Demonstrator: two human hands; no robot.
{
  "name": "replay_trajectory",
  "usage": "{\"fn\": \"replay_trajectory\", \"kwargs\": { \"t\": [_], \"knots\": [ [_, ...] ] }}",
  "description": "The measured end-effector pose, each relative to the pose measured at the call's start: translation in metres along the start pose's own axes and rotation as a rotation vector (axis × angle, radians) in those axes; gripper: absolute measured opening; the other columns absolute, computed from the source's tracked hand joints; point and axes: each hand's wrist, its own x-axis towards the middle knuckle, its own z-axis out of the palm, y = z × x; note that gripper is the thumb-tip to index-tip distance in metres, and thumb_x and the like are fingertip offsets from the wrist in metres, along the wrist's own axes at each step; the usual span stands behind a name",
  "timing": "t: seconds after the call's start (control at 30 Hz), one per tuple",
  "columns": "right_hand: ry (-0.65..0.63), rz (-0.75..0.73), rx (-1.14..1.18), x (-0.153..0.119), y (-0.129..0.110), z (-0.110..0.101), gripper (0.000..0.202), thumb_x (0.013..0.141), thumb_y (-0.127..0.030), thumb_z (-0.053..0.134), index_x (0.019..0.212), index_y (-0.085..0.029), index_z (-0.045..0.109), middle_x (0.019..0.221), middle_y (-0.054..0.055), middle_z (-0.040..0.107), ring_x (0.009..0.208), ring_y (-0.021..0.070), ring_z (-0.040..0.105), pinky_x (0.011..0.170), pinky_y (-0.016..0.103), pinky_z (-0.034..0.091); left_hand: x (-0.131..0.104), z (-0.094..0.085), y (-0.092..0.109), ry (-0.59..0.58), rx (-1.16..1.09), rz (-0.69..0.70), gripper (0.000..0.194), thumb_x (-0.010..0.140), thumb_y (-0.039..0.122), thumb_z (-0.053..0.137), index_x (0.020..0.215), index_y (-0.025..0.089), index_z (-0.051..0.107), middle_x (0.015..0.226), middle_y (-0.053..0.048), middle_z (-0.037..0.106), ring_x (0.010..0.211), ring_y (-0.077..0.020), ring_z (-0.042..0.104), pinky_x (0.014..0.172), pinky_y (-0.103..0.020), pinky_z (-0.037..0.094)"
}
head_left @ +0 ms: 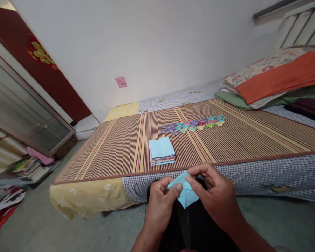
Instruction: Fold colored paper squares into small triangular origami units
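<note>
A light-blue sheet of folded paper [187,196] is held between my two hands, above my lap and in front of the bed's edge. My left hand [161,199] pinches its left side, thumb on top. The thumb and fingertips of my right hand [211,187] grip its upper right edge. Crease lines cross the paper, and its lower end comes to a point. Just beyond, a stack of square coloured paper [162,148] lies on the mat with a light-blue sheet uppermost. Farther back, several small folded paper pieces [193,125] in purple, blue, pink, green and yellow sit in rows.
A striped woven mat [115,147] covers the bed. Folded bedding and an orange-edged pillow [280,78] are piled at the right. A pink note [121,82] is stuck on the wall. Books and papers [28,168] lie on the floor at left, near a glazed door [28,101].
</note>
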Motion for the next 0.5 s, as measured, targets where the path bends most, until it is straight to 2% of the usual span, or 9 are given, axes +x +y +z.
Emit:
{"fn": "replay_trajectory", "kwargs": {
  "t": [0.1,0.2,0.33,0.4,0.5],
  "knots": [
    [-0.020,0.024,0.049,0.002,0.003,-0.002,0.007,0.090,-0.027,0.071,0.091,-0.023,0.065,0.086,0.003,0.073,0.081,0.0202,0.073,0.073,0.030,0.057,-0.002,-0.003,0.001,-0.055,0.007,0.027,0.037,0.087,0.048,0.076,0.079,0.012,0.069,0.066,-0.001,0.061,0.062,-0.0123,0.050,0.062,-0.024,0.041],
    [-0.046,0.045,0.099,0.006,0.003,-0.004,0.007,0.089,-0.027,0.071,0.090,-0.022,0.065,0.085,0.002,0.073,0.081,0.0195,0.072,0.072,0.029,0.058,-0.002,-0.006,0.005,-0.109,0.035,0.043,0.037,0.090,0.049,0.073,0.082,0.012,0.071,0.068,-0.001,0.059,0.065,-0.0122,0.050,0.064,-0.023,0.041],
    [-0.131,0.057,0.088,0.011,-0.002,-0.006,0.004,0.087,-0.023,0.070,0.087,-0.022,0.066,0.080,0.001,0.070,0.076,0.0175,0.069,0.069,0.028,0.055,0.001,-0.006,0.012,-0.151,0.067,-0.002,0.038,0.079,0.048,0.083,0.079,0.013,0.068,0.070,0.000,0.060,0.063,-0.0109,0.049,0.062,-0.022,0.041],
    [-0.187,0.066,0.085,0.012,-0.004,-0.005,0.004,0.086,-0.022,0.070,0.085,-0.022,0.066,0.077,0.000,0.067,0.073,0.0166,0.066,0.067,0.027,0.053,0.002,-0.004,0.013,-0.129,0.078,-0.012,0.039,0.073,0.045,0.088,0.073,0.014,0.065,0.067,0.001,0.059,0.060,-0.0102,0.048,0.060,-0.022,0.040],
    [-0.235,0.100,0.099,0.012,-0.004,-0.002,0.004,0.084,-0.021,0.068,0.083,-0.021,0.065,0.074,-0.001,0.064,0.071,0.0159,0.063,0.066,0.028,0.051,0.001,-0.001,0.010,-0.096,0.095,0.003,0.040,0.073,0.044,0.087,0.066,0.014,0.061,0.061,0.002,0.056,0.057,-0.0096,0.045,0.056,-0.021,0.037]
  ]
}}
